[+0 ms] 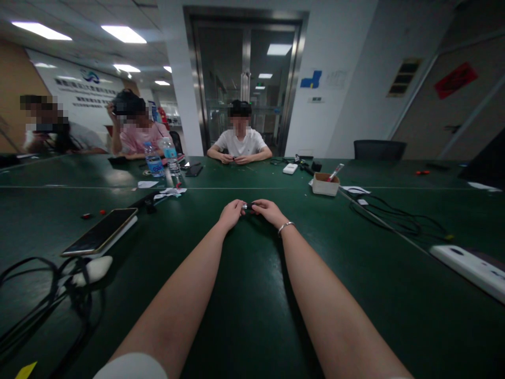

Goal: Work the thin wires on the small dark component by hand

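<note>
Both my arms reach forward over the dark green table [252, 295], and the hands meet near its middle. Between them is a small black-and-silver object [248, 206], too small to name for certain. My left hand [232, 215] pinches its silver end with closed fingers. At the dark end, my right hand [271, 212] is closed in a pinch too; a silver bracelet [286, 227] circles that wrist. The fingers partly hide the object, so I cannot tell whether it is one piece or two.
To the left lie a phone [103, 231], a white mouse [92, 270] and black cables [29, 302]. Water bottles [170, 157] stand farther back. A small box [325, 185] and a white power strip [469, 271] are at right. A person [240, 142] sits opposite.
</note>
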{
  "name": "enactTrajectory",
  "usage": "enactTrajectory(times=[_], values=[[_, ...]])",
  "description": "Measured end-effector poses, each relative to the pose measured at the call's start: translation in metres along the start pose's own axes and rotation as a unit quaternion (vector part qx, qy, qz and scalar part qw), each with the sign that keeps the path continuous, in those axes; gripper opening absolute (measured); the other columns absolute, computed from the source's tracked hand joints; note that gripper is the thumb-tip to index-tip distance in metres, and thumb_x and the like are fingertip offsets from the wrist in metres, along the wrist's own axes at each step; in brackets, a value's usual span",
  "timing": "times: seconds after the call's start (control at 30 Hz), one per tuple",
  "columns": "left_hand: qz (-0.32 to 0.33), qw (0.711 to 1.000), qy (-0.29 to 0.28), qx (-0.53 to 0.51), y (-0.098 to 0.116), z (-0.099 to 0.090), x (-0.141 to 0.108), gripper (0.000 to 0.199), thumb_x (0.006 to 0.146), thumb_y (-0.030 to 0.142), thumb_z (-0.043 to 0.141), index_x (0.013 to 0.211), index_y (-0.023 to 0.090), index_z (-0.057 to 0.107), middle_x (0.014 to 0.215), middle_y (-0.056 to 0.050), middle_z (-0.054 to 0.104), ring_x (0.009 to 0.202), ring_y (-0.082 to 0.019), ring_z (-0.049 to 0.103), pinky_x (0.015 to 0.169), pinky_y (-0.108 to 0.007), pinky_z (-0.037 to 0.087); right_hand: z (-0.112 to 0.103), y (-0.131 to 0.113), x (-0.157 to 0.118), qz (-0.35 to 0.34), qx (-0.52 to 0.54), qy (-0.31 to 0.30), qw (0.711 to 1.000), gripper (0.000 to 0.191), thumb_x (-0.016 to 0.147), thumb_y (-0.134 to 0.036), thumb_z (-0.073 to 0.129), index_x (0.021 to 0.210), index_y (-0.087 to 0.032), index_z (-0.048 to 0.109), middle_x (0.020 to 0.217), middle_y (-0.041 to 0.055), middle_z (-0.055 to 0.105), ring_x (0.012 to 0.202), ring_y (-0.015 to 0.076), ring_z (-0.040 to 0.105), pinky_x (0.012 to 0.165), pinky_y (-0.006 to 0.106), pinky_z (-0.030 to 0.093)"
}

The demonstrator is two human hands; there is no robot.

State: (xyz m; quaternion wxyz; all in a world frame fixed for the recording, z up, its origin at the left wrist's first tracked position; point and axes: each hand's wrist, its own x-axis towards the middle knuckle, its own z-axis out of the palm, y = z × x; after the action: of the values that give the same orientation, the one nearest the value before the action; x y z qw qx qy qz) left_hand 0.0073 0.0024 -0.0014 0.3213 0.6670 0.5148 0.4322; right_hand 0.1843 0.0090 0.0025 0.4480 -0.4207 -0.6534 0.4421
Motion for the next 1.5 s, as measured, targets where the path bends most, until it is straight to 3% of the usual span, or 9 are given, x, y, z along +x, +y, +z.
enactTrajectory(times=[0.13,0.3,0.43,0.6,0.73,1.0,1.13,1.4,1.5], values=[[0.002,1.0,0.011,0.003,0.0004,0.0006,-0.0007,0.027,0.087,0.032,0.044,0.099,0.019,0.064,0.081,-0.003,0.065,0.068,-0.013,0.056,0.063,-0.024,0.042,0.0,0.0004,0.0002,0.002,0.009,0.002,1.0,0.022,0.077,-0.02,0.07,0.096,-0.012,0.064,0.076,0.0057,0.07,0.068,0.0136,0.065,0.067,0.025,0.05],[-0.003,1.0,-0.001,0.014,0.0022,-0.0005,-0.0022,0.033,0.09,0.035,0.037,0.099,0.02,0.064,0.079,-0.004,0.065,0.066,-0.013,0.055,0.062,-0.025,0.042,0.0003,-0.0011,-0.0004,-0.003,0.019,-0.014,1.0,0.02,0.076,-0.019,0.071,0.094,-0.013,0.065,0.077,0.0057,0.071,0.071,0.0138,0.066,0.068,0.025,0.051],[-0.002,1.0,0.015,0.025,0.0032,-0.0013,-0.0026,0.027,0.087,0.03,0.043,0.1,0.02,0.065,0.093,-0.004,0.066,0.074,-0.014,0.057,0.066,-0.025,0.043,0.0005,-0.0008,0.0001,0.006,0.011,-0.01,1.0,0.02,0.077,-0.017,0.07,0.096,-0.013,0.065,0.075,0.0049,0.071,0.072,0.0137,0.066,0.069,0.025,0.051],[-0.004,1.0,0.0,0.03,0.0024,-0.001,-0.0018,0.033,0.09,0.037,0.038,0.1,0.019,0.065,0.082,-0.004,0.066,0.069,-0.014,0.057,0.064,-0.026,0.043,0.0012,-0.001,0.0,0.009,0.021,-0.012,1.0,0.019,0.077,-0.016,0.069,0.095,-0.012,0.065,0.076,0.0057,0.071,0.072,0.0142,0.066,0.071,0.026,0.051],[0.001,0.999,0.015,0.028,0.0031,-0.0006,-0.0023,0.027,0.086,0.032,0.044,0.099,0.02,0.065,0.089,-0.004,0.066,0.077,-0.015,0.058,0.068,-0.026,0.044,0.0014,-0.0012,-0.0004,0.008,0.02,-0.01,1.0,0.019,0.077,-0.016,0.069,0.095,-0.012,0.065,0.074,0.0052,0.071,0.071,0.014,0.066,0.07,0.026,0.051],[0.005,0.999,0.016,0.046,0.0065,-0.0023,-0.0045,0.027,0.087,0.032,0.043,0.098,0.022,0.066,0.088,-0.003,0.066,0.076,-0.016,0.058,0.068,-0.027,0.043,0.0013,-0.0027,-0.0006,0.01,0.016,-0.011,1.0,0.02,0.077,-0.018,0.069,0.095,-0.012,0.065,0.074,0.0051,0.07,0.069,0.0136,0.065,0.07,0.026,0.051],[-0.001,0.999,0.017,0.049,0.0046,-0.0017,-0.0038,0.035,0.09,0.038,0.036,0.098,0.021,0.065,0.077,-0.003,0.064,0.069,-0.015,0.056,0.065,-0.027,0.042,0.0016,-0.0046,-0.002,0.011,0.018,-0.012,1.0,0.019,0.077,-0.018,0.069,0.095,-0.013,0.065,0.072,0.0041,0.07,0.065,0.0118,0.063,0.067,0.024,0.05],[0.006,0.999,0.014,0.049,0.0065,-0.0026,-0.0054,0.033,0.089,0.038,0.039,0.098,0.021,0.065,0.081,-0.004,0.065,0.074,-0.016,0.057,0.069,-0.028,0.044,0.0009,-0.0082,-0.0039,0.013,0.008,-0.012,1.0,0.018,0.079,-0.016,0.067,0.096,-0.011,0.064,0.073,0.0049,0.071,0.066,0.0119,0.064,0.067,0.024,0.05],[0.011,0.999,0.018,0.04,0.0079,-0.0028,-0.006,0.026,0.085,0.033,0.046,0.099,0.021,0.065,0.091,-0.004,0.066,0.079,-0.016,0.058,0.072,-0.027,0.044,0.0006,-0.0077,-0.0035,0.011,0.004,-0.014,1.0,0.019,0.078,-0.018,0.068,0.096,-0.011,0.064,0.073,0.0049,0.071,0.067,0.0119,0.064,0.067,0.023,0.05]])
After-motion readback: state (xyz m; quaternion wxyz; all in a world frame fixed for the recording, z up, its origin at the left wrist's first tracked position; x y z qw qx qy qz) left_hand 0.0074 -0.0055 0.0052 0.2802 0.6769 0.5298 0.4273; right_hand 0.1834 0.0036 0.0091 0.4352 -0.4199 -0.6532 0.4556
